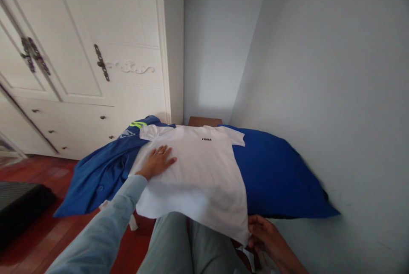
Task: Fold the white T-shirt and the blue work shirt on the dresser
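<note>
A white T-shirt [198, 171] with "CHINA" printed on the chest lies spread out in front of me, its collar away from me and its hem hanging over the near edge. My left hand [158, 162] rests flat on the shirt's left side, fingers spread, a ring on one finger. Down at the right, my right hand [263, 235] pinches the lower right corner of the hem. Beneath the shirt is a blue cloth surface [277, 171], bare on the right. A blue garment [105, 167] with yellow-green stripes lies under the shirt's left sleeve.
A white wardrobe [134, 22] with dark handles stands behind at the left. Grey-blue walls [319, 73] close off the right side. Part of a brown wooden piece [205, 121] shows behind the collar. A black padded object [22, 210] sits on the red wooden floor [67, 184].
</note>
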`<state>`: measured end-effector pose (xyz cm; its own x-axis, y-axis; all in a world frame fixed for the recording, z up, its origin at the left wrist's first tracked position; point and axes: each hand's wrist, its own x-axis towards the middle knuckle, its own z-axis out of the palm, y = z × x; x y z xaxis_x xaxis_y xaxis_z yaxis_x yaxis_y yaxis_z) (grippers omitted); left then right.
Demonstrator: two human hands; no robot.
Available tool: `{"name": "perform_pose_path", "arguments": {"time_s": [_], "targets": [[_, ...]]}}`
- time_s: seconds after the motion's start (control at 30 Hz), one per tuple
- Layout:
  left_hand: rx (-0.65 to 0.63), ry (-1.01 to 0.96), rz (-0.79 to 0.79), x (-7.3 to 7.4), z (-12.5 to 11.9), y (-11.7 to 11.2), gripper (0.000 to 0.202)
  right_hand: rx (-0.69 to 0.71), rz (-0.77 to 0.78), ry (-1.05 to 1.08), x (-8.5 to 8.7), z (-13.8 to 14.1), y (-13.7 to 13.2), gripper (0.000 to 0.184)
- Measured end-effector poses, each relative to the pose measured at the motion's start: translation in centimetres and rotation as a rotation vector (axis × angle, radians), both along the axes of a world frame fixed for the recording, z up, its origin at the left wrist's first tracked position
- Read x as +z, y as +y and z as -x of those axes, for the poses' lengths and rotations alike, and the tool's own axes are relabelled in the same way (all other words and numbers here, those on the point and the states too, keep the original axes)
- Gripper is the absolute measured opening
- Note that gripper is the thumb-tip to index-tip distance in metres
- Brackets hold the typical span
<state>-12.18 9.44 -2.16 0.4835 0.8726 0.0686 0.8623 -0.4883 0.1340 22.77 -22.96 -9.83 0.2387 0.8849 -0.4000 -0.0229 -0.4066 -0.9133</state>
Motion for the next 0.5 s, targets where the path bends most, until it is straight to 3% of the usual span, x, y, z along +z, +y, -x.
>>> {"name": "perform_pose_path", "arguments": {"time_s": [0.07, 0.17, 0.27, 0.33, 0.4, 0.43, 0.5], "targets": [[-0.009, 0.007, 0.006, -0.1, 0.1, -0.2, 0.070, 0.147, 0.055, -0.084, 1.8, -0.5, 0.1, 0.060], [-0.060, 0.001, 0.030, 0.1, 1.0, -0.1, 0.072, 0.489, 0.183, -0.192, 6.4, -1.4, 0.6, 0.058], [-0.121, -0.033, 0.075, 1.1, 2.0, 0.7, 0.066, 0.684, 0.113, -0.244, 11.2, -2.5, 2.7, 0.055], [-0.100, -0.052, 0.069, 2.2, 2.1, 1.4, 0.062, 0.673, -0.026, -0.299, 13.7, -3.2, 5.8, 0.053], [-0.076, -0.079, 0.007, 3.2, 1.3, 2.1, 0.064, 0.566, -0.111, -0.368, 15.5, -4.1, 10.1, 0.048], [-0.089, -0.097, -0.030, 3.6, 0.5, 2.3, 0.065, 0.483, -0.123, -0.377, 16.1, -4.7, 12.6, 0.045], [-0.159, -0.131, -0.081, 3.8, -1.6, 2.7, 0.066, 0.180, -0.158, -0.381, 16.9, -6.0, 17.7, 0.042]]}}
